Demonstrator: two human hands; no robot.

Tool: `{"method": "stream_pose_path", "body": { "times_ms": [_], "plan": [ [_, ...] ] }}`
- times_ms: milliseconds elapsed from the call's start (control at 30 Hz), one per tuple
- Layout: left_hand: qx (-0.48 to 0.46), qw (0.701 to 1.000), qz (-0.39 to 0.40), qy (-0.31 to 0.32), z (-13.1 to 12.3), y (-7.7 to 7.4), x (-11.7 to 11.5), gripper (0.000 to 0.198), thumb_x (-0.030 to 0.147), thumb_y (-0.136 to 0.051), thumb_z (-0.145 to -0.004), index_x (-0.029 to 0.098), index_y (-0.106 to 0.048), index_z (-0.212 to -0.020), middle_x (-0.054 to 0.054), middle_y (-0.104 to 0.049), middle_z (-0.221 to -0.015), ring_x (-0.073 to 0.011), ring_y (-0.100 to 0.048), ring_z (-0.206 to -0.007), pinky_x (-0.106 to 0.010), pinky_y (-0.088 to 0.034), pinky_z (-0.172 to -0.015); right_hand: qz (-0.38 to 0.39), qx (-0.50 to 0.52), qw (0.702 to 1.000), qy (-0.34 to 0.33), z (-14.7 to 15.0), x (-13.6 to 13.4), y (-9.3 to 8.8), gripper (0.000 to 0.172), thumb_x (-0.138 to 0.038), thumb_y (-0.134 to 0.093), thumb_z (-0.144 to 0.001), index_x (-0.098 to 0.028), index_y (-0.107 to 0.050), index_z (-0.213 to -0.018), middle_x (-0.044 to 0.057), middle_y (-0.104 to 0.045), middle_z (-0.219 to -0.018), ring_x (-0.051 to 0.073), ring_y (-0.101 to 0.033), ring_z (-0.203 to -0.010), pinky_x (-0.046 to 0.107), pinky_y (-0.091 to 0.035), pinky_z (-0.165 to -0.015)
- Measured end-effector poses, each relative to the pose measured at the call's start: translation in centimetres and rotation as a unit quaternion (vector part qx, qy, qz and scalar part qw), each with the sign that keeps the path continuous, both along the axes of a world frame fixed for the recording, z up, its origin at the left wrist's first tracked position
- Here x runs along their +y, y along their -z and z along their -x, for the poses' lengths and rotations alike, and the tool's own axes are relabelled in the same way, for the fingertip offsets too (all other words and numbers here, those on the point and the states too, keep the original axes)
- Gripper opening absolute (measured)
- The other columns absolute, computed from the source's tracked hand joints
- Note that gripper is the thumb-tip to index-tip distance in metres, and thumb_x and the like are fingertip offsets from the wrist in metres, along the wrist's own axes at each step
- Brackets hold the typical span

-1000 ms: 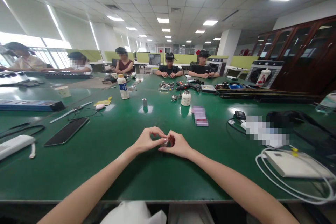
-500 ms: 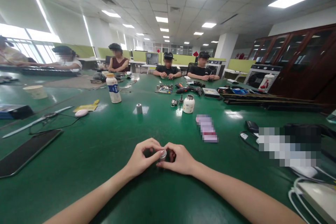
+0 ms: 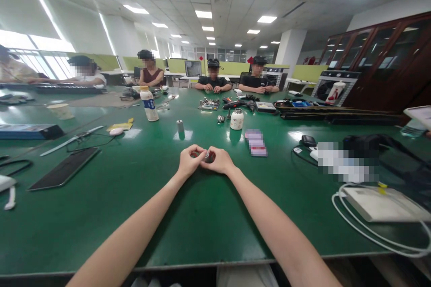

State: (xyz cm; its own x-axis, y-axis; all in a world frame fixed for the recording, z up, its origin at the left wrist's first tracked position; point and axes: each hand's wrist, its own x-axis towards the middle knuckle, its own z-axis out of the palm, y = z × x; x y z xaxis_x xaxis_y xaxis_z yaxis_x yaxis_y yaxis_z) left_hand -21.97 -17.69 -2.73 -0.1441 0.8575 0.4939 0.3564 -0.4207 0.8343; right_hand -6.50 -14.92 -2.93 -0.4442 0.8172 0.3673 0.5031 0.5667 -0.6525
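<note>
A small grey cylinder (image 3: pixel 206 155) sits low between my two hands, largely hidden by the fingers. My left hand (image 3: pixel 191 160) is closed, with its thumb and fingertips against it. From the other side my right hand (image 3: pixel 219 160) curls round it, fingers bent and thumb pressed in. Beyond the hands stands a separate grey cylinder (image 3: pixel 180 125), upright on the green table (image 3: pixel 161 166). To the right are a small white bottle (image 3: pixel 237 120) with an open top and a blurred-out lilac flat thing (image 3: pixel 256 143).
At left lie a dark tablet-like slab (image 3: pixel 65 168) and a pink mouse-shaped thing (image 3: pixel 116 132). A white bottle with blue label (image 3: pixel 149 105) stands farther back. Cables and a white box (image 3: pixel 384 204) lie at right. A power drill (image 3: pixel 247 105) and circuit board (image 3: pixel 209 104) are near two seated people.
The camera view has tipped down, bringing the table's near edge into sight. Both hands appear higher and smaller, still together round the small grey cylinder.
</note>
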Motion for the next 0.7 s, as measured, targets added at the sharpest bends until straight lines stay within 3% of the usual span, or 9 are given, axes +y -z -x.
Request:
{"method": "stream_pose_path", "body": {
  "times_ms": [200, 367, 500, 600, 700],
  "plan": [
    [0.03, 0.999, 0.006, -0.039, 1.1, 0.2, -1.8, 0.029, 0.045, -0.068, -0.077, 0.019, -0.079, -0.084, -0.007, -0.078, -0.087, -0.0198, -0.07, -0.08, -0.026, -0.048, -0.062, 0.03, -0.017, 0.998, 0.053, 1.2, -1.4, -0.3, 0.032, -0.047, -0.076, -0.073, -0.023, -0.055, -0.075, -0.002, -0.07, -0.08, 0.016, -0.064, -0.074, 0.024, -0.041, -0.063],
    [0.057, 0.996, -0.022, -0.068, 1.0, -0.2, -1.7, 0.028, 0.046, -0.07, -0.078, 0.022, -0.081, -0.086, -0.007, -0.075, -0.09, -0.02, -0.067, -0.087, -0.027, -0.049, -0.067, 0.009, -0.036, 0.998, 0.052, 1.0, -1.7, -0.3, 0.033, -0.05, -0.074, -0.076, -0.023, -0.054, -0.078, -0.001, -0.069, -0.082, 0.016, -0.063, -0.075, 0.024, -0.039, -0.064],
    [0.091, 0.987, -0.031, -0.132, 2.1, -0.5, -1.6, 0.031, 0.049, -0.066, -0.083, 0.025, -0.081, -0.097, -0.006, -0.073, -0.09, -0.021, -0.063, -0.089, -0.03, -0.049, -0.073, 0.005, -0.033, 0.998, 0.049, 0.3, -2.3, -0.1, 0.035, -0.05, -0.074, -0.076, -0.023, -0.052, -0.079, -0.002, -0.066, -0.078, 0.016, -0.062, -0.073, 0.024, -0.037, -0.064],
    [0.201, 0.964, 0.013, -0.173, 3.5, -0.3, -1.7, 0.024, 0.044, -0.068, -0.083, 0.028, -0.082, -0.094, -0.006, -0.072, -0.086, -0.0242, -0.058, -0.091, -0.036, -0.048, -0.085, 0.003, -0.032, 0.998, 0.054, 0.2, -2.6, -0.1, 0.035, -0.05, -0.074, -0.076, -0.023, -0.052, -0.079, -0.002, -0.064, -0.076, 0.016, -0.06, -0.071, 0.024, -0.036, -0.063],
    [0.297, 0.931, 0.105, -0.185, 4.5, 0.0, -2.1, 0.019, 0.044, -0.07, -0.082, 0.032, -0.083, -0.089, -0.008, -0.071, -0.092, -0.0295, -0.054, -0.098, -0.041, -0.046, -0.087, 0.002, -0.033, 0.998, 0.057, 0.3, -2.7, -0.1, 0.035, -0.049, -0.074, -0.076, -0.022, -0.052, -0.079, -0.001, -0.064, -0.076, 0.016, -0.059, -0.07, 0.024, -0.035, -0.062]
  ]
}}
